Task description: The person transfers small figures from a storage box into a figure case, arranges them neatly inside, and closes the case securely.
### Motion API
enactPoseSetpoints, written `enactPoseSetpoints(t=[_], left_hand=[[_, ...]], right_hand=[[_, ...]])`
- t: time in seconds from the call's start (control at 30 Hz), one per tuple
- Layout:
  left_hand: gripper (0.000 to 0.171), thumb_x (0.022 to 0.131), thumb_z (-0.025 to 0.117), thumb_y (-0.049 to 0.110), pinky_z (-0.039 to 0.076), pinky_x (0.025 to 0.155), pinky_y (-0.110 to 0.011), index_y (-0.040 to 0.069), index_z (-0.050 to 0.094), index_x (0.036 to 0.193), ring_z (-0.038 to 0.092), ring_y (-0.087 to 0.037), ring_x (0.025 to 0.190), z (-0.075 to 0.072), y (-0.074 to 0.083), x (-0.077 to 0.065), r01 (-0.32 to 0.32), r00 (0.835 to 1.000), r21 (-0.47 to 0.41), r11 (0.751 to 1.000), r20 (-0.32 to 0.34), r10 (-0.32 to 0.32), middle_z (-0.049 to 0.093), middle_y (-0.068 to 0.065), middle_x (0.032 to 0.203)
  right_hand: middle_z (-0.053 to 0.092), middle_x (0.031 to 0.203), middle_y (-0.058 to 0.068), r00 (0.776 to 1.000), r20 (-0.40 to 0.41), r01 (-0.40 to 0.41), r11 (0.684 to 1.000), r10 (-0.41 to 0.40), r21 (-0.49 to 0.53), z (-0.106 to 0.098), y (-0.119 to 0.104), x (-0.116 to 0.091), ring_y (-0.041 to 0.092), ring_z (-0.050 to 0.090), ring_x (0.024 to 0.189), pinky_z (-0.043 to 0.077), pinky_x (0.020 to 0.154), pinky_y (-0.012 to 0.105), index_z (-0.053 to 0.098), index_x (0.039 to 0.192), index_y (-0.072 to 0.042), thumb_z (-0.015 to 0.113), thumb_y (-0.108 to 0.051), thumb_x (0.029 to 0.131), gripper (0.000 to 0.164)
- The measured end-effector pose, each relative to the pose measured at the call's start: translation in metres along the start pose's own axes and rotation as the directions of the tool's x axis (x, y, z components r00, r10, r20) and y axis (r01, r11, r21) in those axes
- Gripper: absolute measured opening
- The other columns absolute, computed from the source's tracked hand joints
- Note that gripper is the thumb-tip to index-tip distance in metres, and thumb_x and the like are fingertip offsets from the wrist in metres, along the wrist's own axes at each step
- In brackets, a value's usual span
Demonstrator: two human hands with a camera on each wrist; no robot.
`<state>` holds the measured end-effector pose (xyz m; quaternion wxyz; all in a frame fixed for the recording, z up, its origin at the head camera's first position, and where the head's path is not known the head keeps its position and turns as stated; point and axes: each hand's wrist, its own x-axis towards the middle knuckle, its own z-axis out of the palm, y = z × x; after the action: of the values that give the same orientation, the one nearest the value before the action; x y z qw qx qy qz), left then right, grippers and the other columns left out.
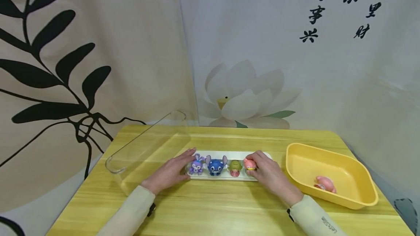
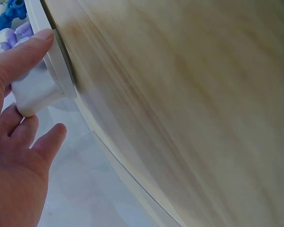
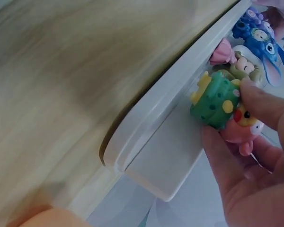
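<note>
Working just right of a clear cover [image 1: 149, 150] on the surface [image 1: 210, 207], gripping the left end of a white tray [image 1: 226, 178] in the fingers of the left hand [image 1: 172, 168]; flanking a purple figurine [image 1: 197, 165], blue figurine [image 1: 215, 166] and green-headed figurine [image 1: 234, 168]; pinching a pink-and-green figurine [image 1: 250, 164] toward the tray's right end in the right hand's [image 1: 270, 174] fingers, left of a yellow bin [image 1: 344, 165] containing a pink toy [image 1: 326, 184].
</note>
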<state>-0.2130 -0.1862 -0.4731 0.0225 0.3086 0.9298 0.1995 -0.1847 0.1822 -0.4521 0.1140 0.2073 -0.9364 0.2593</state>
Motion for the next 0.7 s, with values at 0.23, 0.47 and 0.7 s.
enactPoseSetpoints(t=[0.23, 0.47, 0.7], left_hand=[[0.078, 0.087, 0.084, 0.019, 0.033, 0.121, -0.049, 0.011, 0.047, 0.155, 0.025, -0.025, 0.155, -0.0001, 0.0012, 0.0000, 0.009, 1.000, -0.006, 1.000, 0.004, -0.009, 0.022, 0.000, 0.171], [0.077, 0.088, 0.083, 0.019, 0.033, 0.122, -0.048, 0.010, 0.047, 0.155, 0.024, -0.025, 0.156, -0.0013, 0.0033, 0.0002, 0.020, 1.000, 0.000, 1.000, 0.016, -0.020, 0.021, 0.000, 0.171], [0.077, 0.087, 0.083, 0.018, 0.032, 0.121, -0.055, 0.009, 0.047, 0.155, 0.024, -0.026, 0.156, -0.0009, 0.0028, 0.0014, 0.020, 1.000, 0.003, 1.000, 0.016, -0.020, 0.021, -0.002, 0.171]], right_hand=[[0.064, 0.109, 0.003, 1.000, -0.012, -0.018, 1.000, 0.018, 0.001, 0.0030, 0.0021, -0.0009, 0.016, 0.062, 0.093, 0.059, 0.079, 0.040, 0.070, 0.115, -0.007, 0.092, -0.009, 0.078, 0.043], [0.057, 0.110, 0.005, 0.999, -0.003, -0.049, 0.999, 0.049, 0.012, 0.0030, 0.0012, -0.0019, 0.017, 0.059, 0.092, 0.057, 0.078, 0.039, 0.070, 0.116, -0.007, 0.092, -0.010, 0.078, 0.044], [0.059, 0.109, 0.005, 1.000, -0.024, -0.001, 1.000, 0.000, -0.031, 0.0028, 0.0005, -0.0009, 0.017, 0.061, 0.090, 0.059, 0.076, 0.039, 0.071, 0.116, -0.008, 0.092, -0.011, 0.077, 0.044]])
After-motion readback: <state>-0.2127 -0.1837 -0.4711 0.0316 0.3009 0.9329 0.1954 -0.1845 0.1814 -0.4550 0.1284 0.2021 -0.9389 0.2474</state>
